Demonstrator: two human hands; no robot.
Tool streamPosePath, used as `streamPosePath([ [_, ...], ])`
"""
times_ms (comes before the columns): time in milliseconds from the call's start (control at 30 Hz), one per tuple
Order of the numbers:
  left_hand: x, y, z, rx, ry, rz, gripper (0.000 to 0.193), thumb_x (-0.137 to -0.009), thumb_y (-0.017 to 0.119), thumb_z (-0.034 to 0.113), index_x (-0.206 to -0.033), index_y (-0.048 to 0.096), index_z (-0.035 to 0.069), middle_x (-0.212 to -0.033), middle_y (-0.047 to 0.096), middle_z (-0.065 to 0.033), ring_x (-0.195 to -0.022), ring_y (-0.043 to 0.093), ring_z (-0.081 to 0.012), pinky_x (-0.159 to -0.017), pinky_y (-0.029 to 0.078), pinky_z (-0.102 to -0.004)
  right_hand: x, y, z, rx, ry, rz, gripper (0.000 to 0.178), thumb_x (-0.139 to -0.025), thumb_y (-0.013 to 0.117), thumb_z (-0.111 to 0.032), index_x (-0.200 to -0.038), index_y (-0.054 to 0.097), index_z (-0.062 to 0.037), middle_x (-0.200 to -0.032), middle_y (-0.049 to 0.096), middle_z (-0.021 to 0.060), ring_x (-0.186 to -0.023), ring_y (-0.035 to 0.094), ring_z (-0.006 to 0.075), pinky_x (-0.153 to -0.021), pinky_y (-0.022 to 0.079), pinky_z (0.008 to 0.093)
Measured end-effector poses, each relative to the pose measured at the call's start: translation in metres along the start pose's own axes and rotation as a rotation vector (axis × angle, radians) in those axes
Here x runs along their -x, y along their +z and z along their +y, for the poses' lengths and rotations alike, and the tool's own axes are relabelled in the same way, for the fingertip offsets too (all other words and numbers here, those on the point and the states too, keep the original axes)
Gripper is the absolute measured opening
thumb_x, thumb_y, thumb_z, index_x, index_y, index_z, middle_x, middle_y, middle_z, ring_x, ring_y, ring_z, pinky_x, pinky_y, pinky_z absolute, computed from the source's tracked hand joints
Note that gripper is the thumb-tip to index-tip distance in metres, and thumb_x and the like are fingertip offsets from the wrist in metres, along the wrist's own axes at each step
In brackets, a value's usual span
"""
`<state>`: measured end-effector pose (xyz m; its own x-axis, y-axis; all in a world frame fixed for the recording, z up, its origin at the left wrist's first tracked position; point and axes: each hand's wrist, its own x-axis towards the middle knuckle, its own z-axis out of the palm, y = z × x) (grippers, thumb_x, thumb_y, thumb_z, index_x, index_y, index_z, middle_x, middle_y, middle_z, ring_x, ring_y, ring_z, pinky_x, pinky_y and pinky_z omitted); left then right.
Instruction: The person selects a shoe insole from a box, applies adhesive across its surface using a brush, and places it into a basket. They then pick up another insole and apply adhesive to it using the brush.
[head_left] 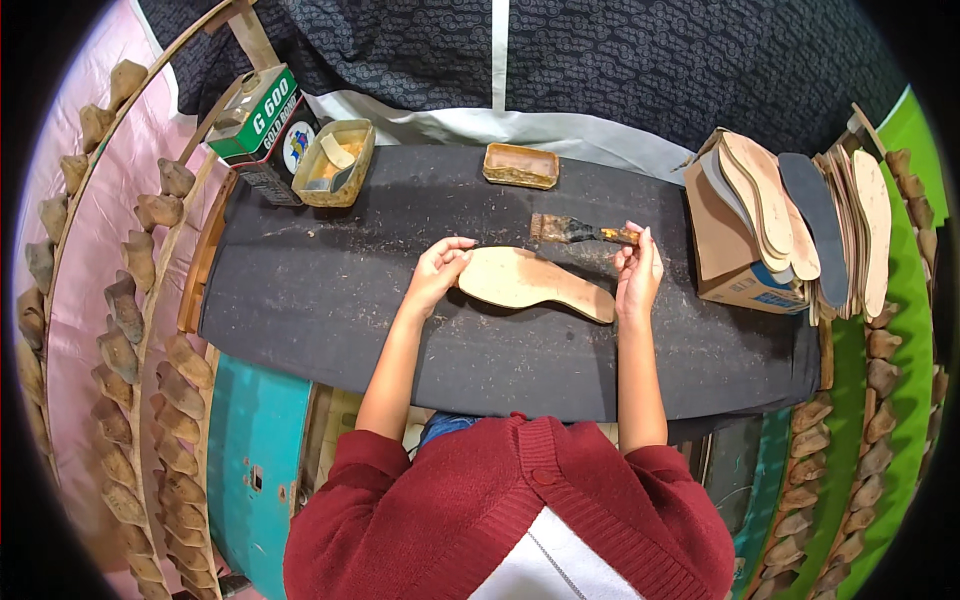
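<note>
A tan shoe insole [530,280] is held over the dark worktable, its broad end pinched between the thumb and fingers of my left hand [438,275]. The narrow heel end points right and comes close to my right hand [638,275]. In that right hand, closed fingers grip the handle of a paint brush [568,229]. Its stained, stiff-looking bristles point left, just beyond the far edge of the insole. Whether my right hand also touches the heel end, I cannot tell.
The table's black cloth [330,290] is dusted with scraps. At back left stand a green-and-black metal can [262,135] and a cut-open container [350,185]. A shallow tray [521,166] lies at the back. Insoles [760,200] lean against a cardboard box [715,240] at right. Wooden shoe lasts [120,310] line side racks.
</note>
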<state>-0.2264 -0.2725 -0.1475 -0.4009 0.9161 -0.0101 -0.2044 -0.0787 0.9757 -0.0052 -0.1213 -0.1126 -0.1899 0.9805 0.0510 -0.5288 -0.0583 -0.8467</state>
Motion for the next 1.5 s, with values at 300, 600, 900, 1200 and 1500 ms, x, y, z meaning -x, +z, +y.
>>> streamPosePath([
  [300,-0.026,-0.023,-0.011,0.024,0.106,-0.221,0.038,-0.074,0.055,0.004,-0.110,0.042,0.000,-0.068,0.049,0.0028,-0.056,0.043,-0.0017,-0.049,0.034,-0.0140,0.005,-0.001,0.010,0.112,-0.068,-0.074,0.027,-0.086,0.043,-0.025,-0.090,0.054,-0.0011,-0.057,0.044,-0.0020,-0.048,0.040,0.0039,-0.043,0.033,0.0162],
  [600,-0.026,-0.017,-0.005,-0.027,0.120,-0.201,0.041,-0.073,0.054,0.000,-0.111,0.039,-0.001,-0.065,0.047,0.0027,-0.056,0.043,-0.0017,-0.048,0.036,-0.0142,0.022,0.013,0.023,0.208,-0.054,-0.154,0.025,-0.086,0.043,-0.024,-0.094,0.053,-0.0025,-0.058,0.046,-0.0015,-0.047,0.044,0.0046,-0.043,0.036,0.0168],
  [900,-0.032,-0.019,-0.011,-0.024,0.132,-0.207,0.041,-0.073,0.051,-0.002,-0.112,0.039,-0.001,-0.065,0.047,0.0018,-0.056,0.043,-0.0014,-0.048,0.036,-0.0145,0.031,0.015,0.031,0.213,0.021,-0.206,0.022,-0.086,0.044,-0.019,-0.098,0.051,-0.0019,-0.064,0.048,-0.0012,-0.052,0.046,0.0032,-0.045,0.035,0.0150],
  [1200,-0.030,-0.018,-0.009,-0.048,0.119,-0.184,0.041,-0.073,0.053,0.001,-0.111,0.039,-0.002,-0.063,0.047,0.0005,-0.051,0.042,-0.0021,-0.043,0.034,-0.0142,0.019,0.001,0.021,0.265,-0.003,-0.219,0.021,-0.086,0.044,-0.017,-0.097,0.051,-0.0012,-0.063,0.049,-0.0006,-0.051,0.046,0.0031,-0.043,0.034,0.0149],
  [1500,-0.027,-0.019,-0.007,-0.045,0.100,-0.186,0.042,-0.072,0.054,0.003,-0.111,0.039,-0.002,-0.063,0.047,0.0007,-0.053,0.043,-0.0021,-0.046,0.034,-0.0140,0.005,-0.018,0.003,0.378,-0.191,-0.105,0.017,-0.085,0.045,-0.016,-0.088,0.053,-0.0006,-0.078,0.055,0.0029,-0.049,0.044,0.0027,-0.044,0.038,0.0155],
])
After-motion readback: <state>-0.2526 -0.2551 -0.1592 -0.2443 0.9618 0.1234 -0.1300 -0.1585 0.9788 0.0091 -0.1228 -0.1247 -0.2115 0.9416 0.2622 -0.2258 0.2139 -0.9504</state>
